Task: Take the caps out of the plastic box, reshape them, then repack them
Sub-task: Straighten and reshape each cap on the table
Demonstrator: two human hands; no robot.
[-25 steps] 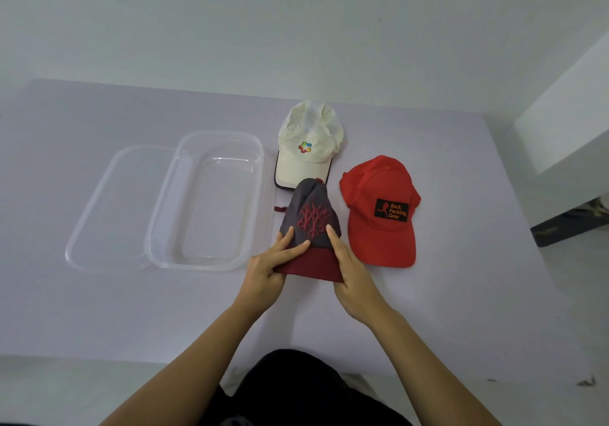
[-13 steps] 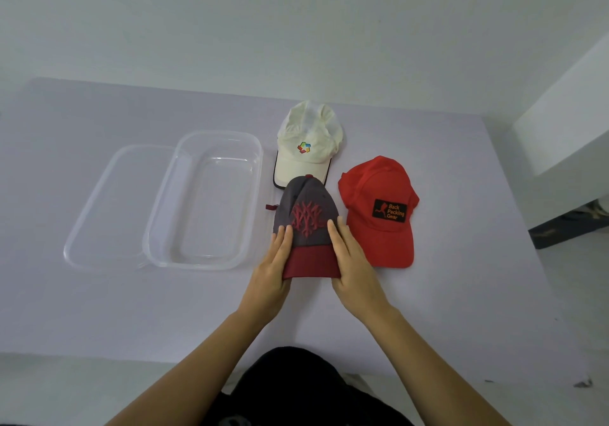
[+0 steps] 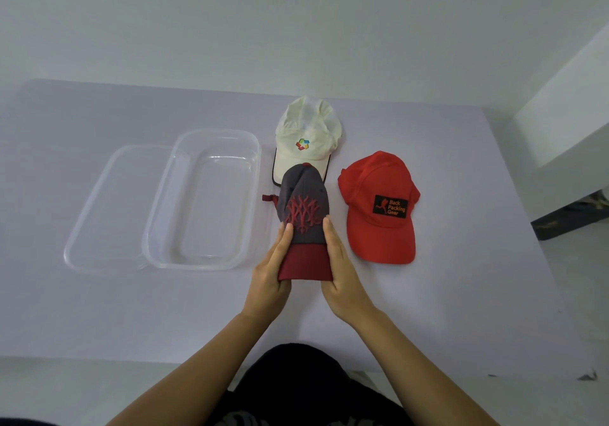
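Note:
A grey cap [image 3: 304,208] with a maroon brim and a red embroidered crest sits in the middle of the table. My left hand [image 3: 272,271] holds the left edge of its brim and my right hand [image 3: 339,274] holds the right edge. Their fingers lie along the sides and the thumbs are hidden. The brim is squeezed narrow between them. The cap's crown overlaps the brim of a white cap [image 3: 304,142] behind it. A red cap [image 3: 379,208] with a black patch lies to the right. The clear plastic box [image 3: 158,215] stands open on the left with nothing inside.
The box's clear lid [image 3: 99,215] lies flat against its left side. The lilac table [image 3: 461,310] ends at a near edge just ahead of my body and at a right edge beyond the red cap. A white wall runs behind.
Both hands slid back from the crown to the sides of the brim and pressed it narrower. The grey cap's crown has shifted a little away from me, over the white cap's brim.

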